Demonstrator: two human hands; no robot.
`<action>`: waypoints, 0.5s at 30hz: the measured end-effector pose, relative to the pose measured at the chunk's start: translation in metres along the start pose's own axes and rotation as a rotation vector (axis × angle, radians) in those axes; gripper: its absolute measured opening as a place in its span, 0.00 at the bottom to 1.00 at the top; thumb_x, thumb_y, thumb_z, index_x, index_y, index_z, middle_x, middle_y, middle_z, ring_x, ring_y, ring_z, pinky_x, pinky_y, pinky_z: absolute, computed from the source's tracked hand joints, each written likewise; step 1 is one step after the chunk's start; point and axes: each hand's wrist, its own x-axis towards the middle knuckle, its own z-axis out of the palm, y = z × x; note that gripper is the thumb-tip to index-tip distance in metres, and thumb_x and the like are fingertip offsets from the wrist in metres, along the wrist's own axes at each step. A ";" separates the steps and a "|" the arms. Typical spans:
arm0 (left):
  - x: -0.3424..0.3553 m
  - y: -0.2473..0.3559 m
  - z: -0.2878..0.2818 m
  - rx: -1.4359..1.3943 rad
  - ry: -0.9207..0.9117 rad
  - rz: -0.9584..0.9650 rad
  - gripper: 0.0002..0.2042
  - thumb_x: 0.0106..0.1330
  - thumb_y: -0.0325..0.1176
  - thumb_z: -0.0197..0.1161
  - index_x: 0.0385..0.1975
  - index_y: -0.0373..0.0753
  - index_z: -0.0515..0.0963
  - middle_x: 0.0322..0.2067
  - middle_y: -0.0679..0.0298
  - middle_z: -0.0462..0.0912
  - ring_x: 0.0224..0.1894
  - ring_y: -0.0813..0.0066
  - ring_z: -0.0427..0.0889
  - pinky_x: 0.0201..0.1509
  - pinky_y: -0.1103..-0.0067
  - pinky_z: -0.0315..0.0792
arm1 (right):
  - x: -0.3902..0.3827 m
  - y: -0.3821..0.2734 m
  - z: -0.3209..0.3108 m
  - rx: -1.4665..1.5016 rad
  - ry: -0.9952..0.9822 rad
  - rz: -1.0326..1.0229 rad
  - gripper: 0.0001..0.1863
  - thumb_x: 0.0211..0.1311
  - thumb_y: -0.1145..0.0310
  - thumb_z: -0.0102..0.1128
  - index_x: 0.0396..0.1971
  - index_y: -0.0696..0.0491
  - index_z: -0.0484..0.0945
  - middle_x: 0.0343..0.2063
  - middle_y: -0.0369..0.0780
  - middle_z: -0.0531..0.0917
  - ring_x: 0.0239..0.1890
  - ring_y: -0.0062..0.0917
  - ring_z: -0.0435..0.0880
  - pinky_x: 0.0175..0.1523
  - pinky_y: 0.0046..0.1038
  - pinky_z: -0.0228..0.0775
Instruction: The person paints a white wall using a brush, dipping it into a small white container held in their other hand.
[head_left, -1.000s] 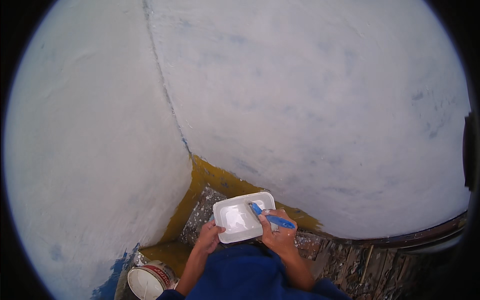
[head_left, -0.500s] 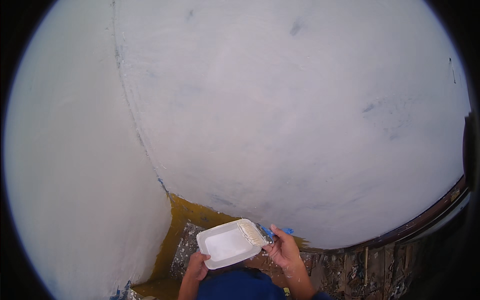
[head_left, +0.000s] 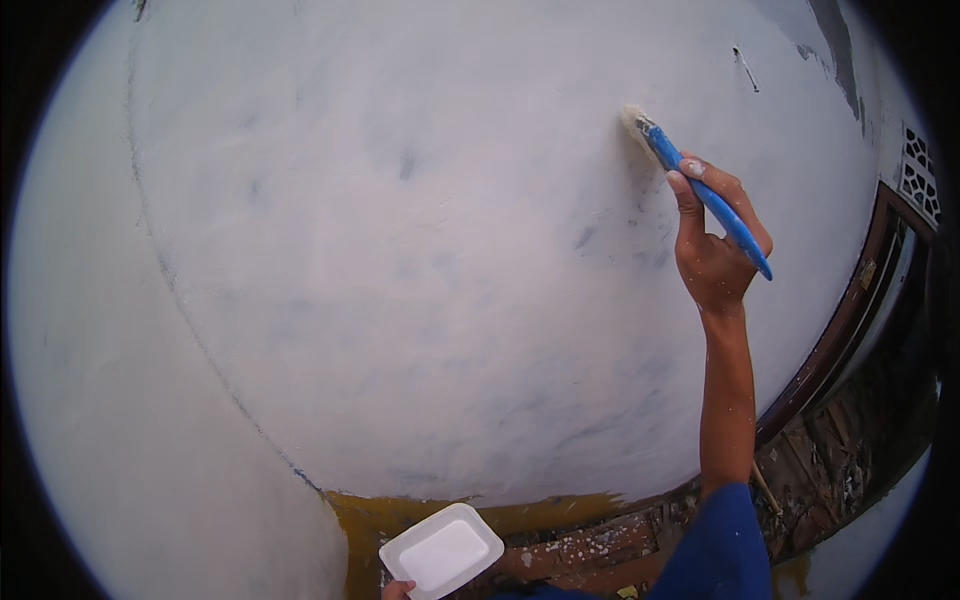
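My right hand (head_left: 722, 235) is raised at arm's length on the right, closed round the blue handle of a paintbrush (head_left: 708, 197). The brush's pale, paint-coated bristles touch the white wall (head_left: 420, 260) at the upper right. Low in the view, my left hand (head_left: 398, 590) grips the near left rim of a white plastic tray (head_left: 487, 558) with white paint in it. Only a bit of that hand shows at the lower edge. Bluish-grey patches show through the wall's white coat around the brush.
A cracked corner line (head_left: 190, 325) runs down the left, meeting a second white wall. A mustard-yellow band (head_left: 540, 515) lies along the wall's foot. A nail (head_left: 745, 70) sticks out at the upper right. Beyond are a brown door frame (head_left: 825, 350) and a debris-strewn floor (head_left: 820, 450).
My right hand has lifted the paintbrush from the tray's rim up to the wall at the upper right. The tray, still in my left hand, appears lower, and the view has shifted up and right.
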 end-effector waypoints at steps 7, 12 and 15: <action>-0.031 0.032 0.032 0.004 0.014 -0.022 0.28 0.59 0.30 0.54 0.60 0.26 0.63 0.56 0.51 0.73 0.58 0.59 0.74 0.64 0.67 0.68 | -0.175 -0.106 -0.013 0.370 -0.734 -0.063 0.08 0.50 0.73 0.65 0.31 0.54 0.77 0.34 0.43 0.84 0.38 0.32 0.86 0.39 0.29 0.81; -0.042 0.063 0.035 0.091 0.087 -0.019 0.28 0.59 0.29 0.54 0.61 0.28 0.62 0.57 0.52 0.72 0.60 0.60 0.72 0.67 0.68 0.65 | -0.083 -0.038 -0.015 0.372 -0.356 0.107 0.09 0.49 0.78 0.70 0.29 0.57 0.79 0.28 0.42 0.85 0.31 0.32 0.87 0.33 0.25 0.79; -0.036 0.063 0.036 0.091 0.121 -0.037 0.28 0.59 0.30 0.54 0.61 0.28 0.62 0.58 0.52 0.72 0.61 0.59 0.71 0.67 0.68 0.64 | -0.016 0.025 -0.018 0.044 0.005 -0.021 0.05 0.57 0.75 0.66 0.33 0.58 0.80 0.33 0.43 0.86 0.33 0.29 0.87 0.34 0.22 0.80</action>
